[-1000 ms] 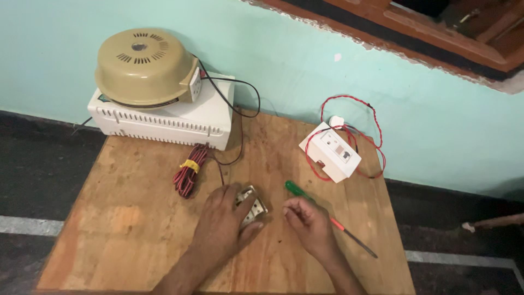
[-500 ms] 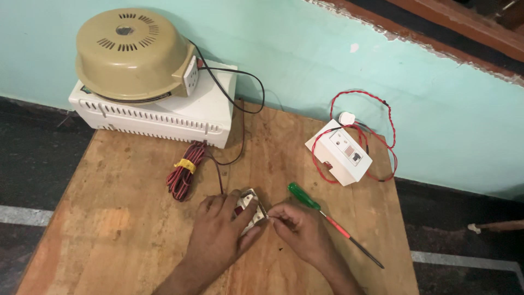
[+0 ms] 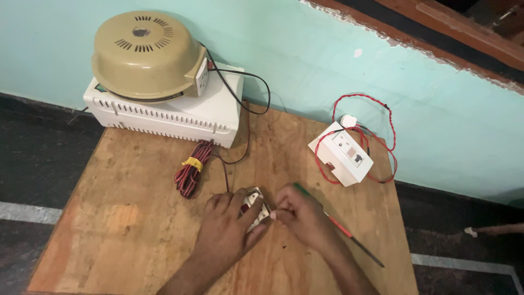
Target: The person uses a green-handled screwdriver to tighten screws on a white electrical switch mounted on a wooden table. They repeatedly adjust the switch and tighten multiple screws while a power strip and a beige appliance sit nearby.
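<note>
Left hand [image 3: 226, 229] palm down near the front middle of the wooden table [image 3: 125, 218], fingers curled over and gripping a small white switch module [image 3: 255, 206] with metal parts showing at its top. Right hand [image 3: 303, 216] just beside it, fingertips pinched together against the right edge of the same module; whether anything small sits inside the pinch, impossible to tell. Module low on the board between the two hands, slightly tilted. Directly behind the right hand, a screwdriver [image 3: 341, 229] flat on the wood, green handle partly hidden under the fingers, red shank and dark tip pointing toward the right front edge. Left of the hands, a bundle of red and black wire [image 3: 191, 172] bound with a yellow tie, one dark strand running from it toward the module. Farther right, near the table's back edge, a white socket box [image 3: 343, 154] encircled by a loop of red wire [image 3: 382, 136]. At the back left corner, a white vented box [image 3: 164, 112] against the turquoise wall [image 3: 305, 54], with a beige domed unit [image 3: 144, 54] on top and a black cable arching from it toward the table. Dark floor on either side.
</note>
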